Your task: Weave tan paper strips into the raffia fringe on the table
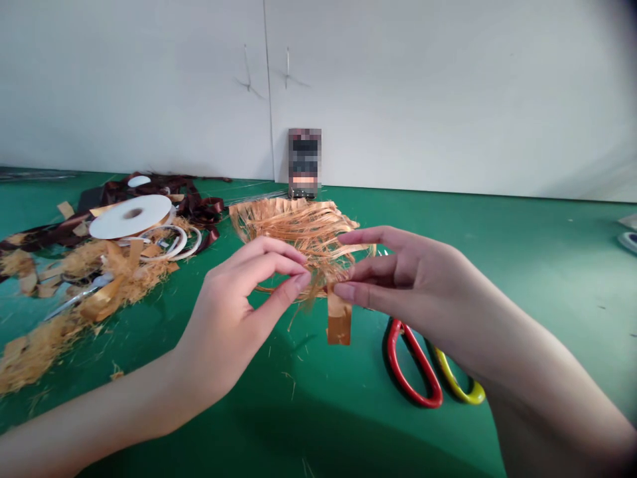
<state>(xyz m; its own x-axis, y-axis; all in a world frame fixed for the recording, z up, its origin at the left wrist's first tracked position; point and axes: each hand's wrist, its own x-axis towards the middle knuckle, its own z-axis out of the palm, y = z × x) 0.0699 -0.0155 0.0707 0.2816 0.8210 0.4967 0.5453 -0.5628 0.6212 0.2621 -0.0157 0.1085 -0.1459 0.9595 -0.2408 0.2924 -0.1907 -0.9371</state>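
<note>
My right hand [398, 272] pinches a short piece of golden-brown ribbon [339, 322] between thumb and fingers; its lower end hangs flat and its upper end is frayed into threads. My left hand [253, 292] is closed at the fingertips on loose threads [314, 285] at the frayed end. Behind both hands lies a pile of fringed ribbon pieces [298, 222], their strands spread towards me. Scissors [415, 372] with one red and one yellow handle lie beneath my right hand and wrist, which hide most of the blades.
At left, a white ribbon spool [132, 216] rests among dark brown ribbon [199, 209], white rings [186, 242] and heaped loose threads [54, 338]. A small boxed item [304, 162], blurred, leans against the white wall [423, 93]. Stray threads dot the green table [522, 265].
</note>
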